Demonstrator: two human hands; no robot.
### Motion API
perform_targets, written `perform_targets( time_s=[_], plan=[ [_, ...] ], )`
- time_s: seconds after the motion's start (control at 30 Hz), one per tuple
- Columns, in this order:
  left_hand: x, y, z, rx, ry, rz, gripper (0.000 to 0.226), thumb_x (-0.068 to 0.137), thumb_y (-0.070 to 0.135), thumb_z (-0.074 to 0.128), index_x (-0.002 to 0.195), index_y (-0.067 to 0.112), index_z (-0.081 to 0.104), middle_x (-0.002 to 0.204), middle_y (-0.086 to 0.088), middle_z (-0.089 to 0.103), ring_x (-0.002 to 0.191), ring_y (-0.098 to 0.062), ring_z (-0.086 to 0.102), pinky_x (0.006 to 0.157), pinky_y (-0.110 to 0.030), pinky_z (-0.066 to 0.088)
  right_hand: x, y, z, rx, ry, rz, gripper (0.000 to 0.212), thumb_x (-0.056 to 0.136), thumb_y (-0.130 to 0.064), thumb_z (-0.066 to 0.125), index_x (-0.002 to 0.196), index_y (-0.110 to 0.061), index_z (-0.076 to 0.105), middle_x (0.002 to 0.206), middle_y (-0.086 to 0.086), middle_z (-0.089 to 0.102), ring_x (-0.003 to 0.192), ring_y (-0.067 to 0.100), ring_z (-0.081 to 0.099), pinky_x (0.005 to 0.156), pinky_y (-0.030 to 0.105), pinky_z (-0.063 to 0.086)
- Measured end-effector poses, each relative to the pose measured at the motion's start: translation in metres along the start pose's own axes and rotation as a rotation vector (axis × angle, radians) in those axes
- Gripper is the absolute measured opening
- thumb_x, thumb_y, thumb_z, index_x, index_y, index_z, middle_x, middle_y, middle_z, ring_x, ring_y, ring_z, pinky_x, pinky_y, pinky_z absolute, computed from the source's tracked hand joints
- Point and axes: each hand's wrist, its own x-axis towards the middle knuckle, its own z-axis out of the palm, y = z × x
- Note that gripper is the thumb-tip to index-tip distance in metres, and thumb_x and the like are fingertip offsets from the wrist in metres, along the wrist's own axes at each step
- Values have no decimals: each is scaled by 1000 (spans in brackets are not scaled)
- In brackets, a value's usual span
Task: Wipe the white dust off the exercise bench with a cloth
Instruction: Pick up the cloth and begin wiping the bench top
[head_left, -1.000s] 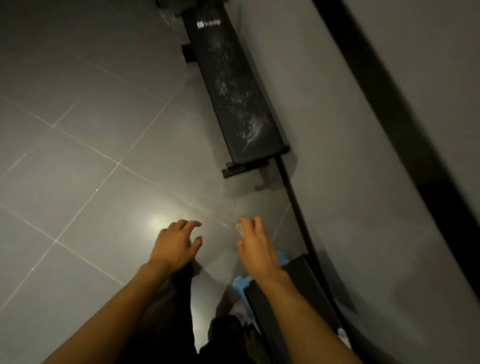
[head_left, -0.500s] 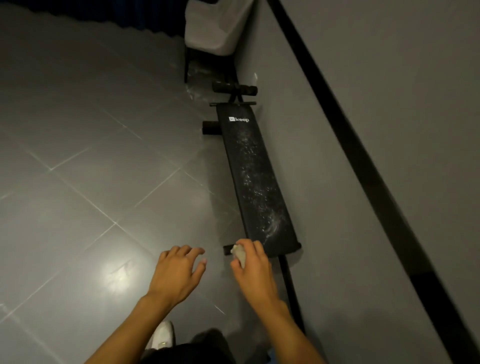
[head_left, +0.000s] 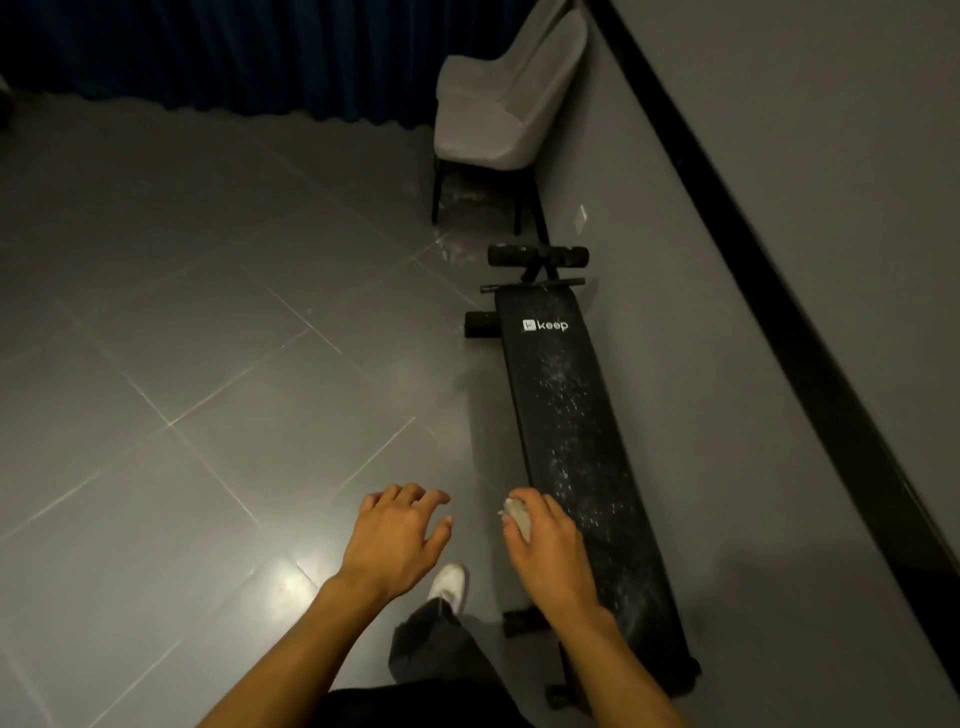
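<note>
Our right hand (head_left: 545, 540), gripping a balled cloth (head_left: 517, 514), hovers nearest the dusty exercise bench (head_left: 566, 415), stretching lengthwise ahead; our left hand (head_left: 397, 538) hangs empty, fingers loosely spread.

Bare left hand (head_left: 395, 540) and right hand (head_left: 550, 551); loose dark trousers (head_left: 441, 652), possibly black; one white shoe (head_left: 448, 584).

The bare left forearm (head_left: 280, 654) and bare right forearm (head_left: 618, 670) reach forward. The left hand (head_left: 397, 535) hangs palm down, fingers spread and loosely curled, holding nothing. The right hand (head_left: 548, 551), palm down, grips a small wadded whitish cloth (head_left: 518, 515).
</note>
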Motion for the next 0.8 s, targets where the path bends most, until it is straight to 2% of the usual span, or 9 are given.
perform_targets(
  time_s=[0.1, 0.23, 0.3, 0.33, 0.4, 0.5, 0.57, 0.73, 0.8],
  plan=[
    [65, -4, -35, -41, 28, -52, 78, 90, 72, 9, 141, 35, 57, 140, 5, 63, 126, -19, 59, 111, -40, 40, 74, -5, -23, 30, 7, 10, 30, 97, -29, 62, 126, -22, 61, 117, 0, 63, 98, 14, 62, 83, 20, 52],
    [136, -22, -69, -103, 73, -119, 60, 96, 62, 28, 133, 32, 63, 122, 7, 72, 112, -16, 64, 101, -36, 46, 166, -18, -42, 103, 17, 54, 27, 96, -25, 64, 122, -21, 61, 113, -1, 61, 96, 12, 59, 78, 9, 42],
    [175, -34, -81, -97, 71, -144, 56, 96, 60, 30, 132, 33, 64, 120, 8, 72, 111, -16, 64, 101, -35, 45, 210, -25, -44, 122, 13, 88, 28, 95, -25, 65, 123, -20, 61, 115, 0, 61, 97, 11, 56, 81, 10, 41],
    [192, -38, -87, -90, 68, -143, 56, 96, 60, 30, 132, 34, 64, 123, 8, 71, 114, -16, 64, 103, -35, 45, 228, -28, -43, 128, 12, 101, 28, 95, -24, 65, 122, -20, 61, 115, 0, 61, 96, 11, 56, 80, 5, 38],
    [239, -51, -98, -81, 52, -122, 58, 96, 61, 26, 131, 34, 64, 128, 7, 69, 118, -19, 62, 105, -38, 44, 274, -35, -38, 139, 28, 142, 27, 93, -22, 67, 119, -20, 63, 114, 1, 63, 94, 12, 58, 77, 1, 35],
    [320, -67, -117, -75, 37, -55, 68, 92, 63, 18, 132, 33, 64, 132, 5, 68, 119, -21, 62, 104, -40, 44, 343, -48, -30, 147, 48, 189, 27, 93, -23, 67, 119, -19, 63, 115, 3, 65, 100, 17, 62, 84, 14, 40],
    [380, -76, -136, -50, 8, 8, 67, 92, 62, 19, 133, 33, 64, 133, 5, 67, 119, -21, 61, 103, -38, 44, 390, -61, -31, 148, 61, 235, 29, 94, -24, 65, 122, -19, 62, 118, 2, 64, 103, 16, 61, 87, 17, 40],
    [514, -83, -185, -11, -30, 155, 60, 95, 58, 25, 135, 30, 61, 133, 1, 64, 119, -23, 59, 99, -39, 43, 490, -94, -47, 120, 123, 298, 34, 93, -21, 67, 126, -17, 60, 113, 1, 61, 94, 10, 58, 77, -2, 33],
    [562, -81, -195, 24, -66, 203, 50, 101, 53, 35, 139, 30, 58, 136, 0, 62, 122, -24, 57, 102, -40, 42, 526, -101, -52, 137, 104, 332, 43, 93, -24, 67, 134, -20, 54, 125, 1, 58, 102, 9, 55, 87, 5, 35]
  ],
)
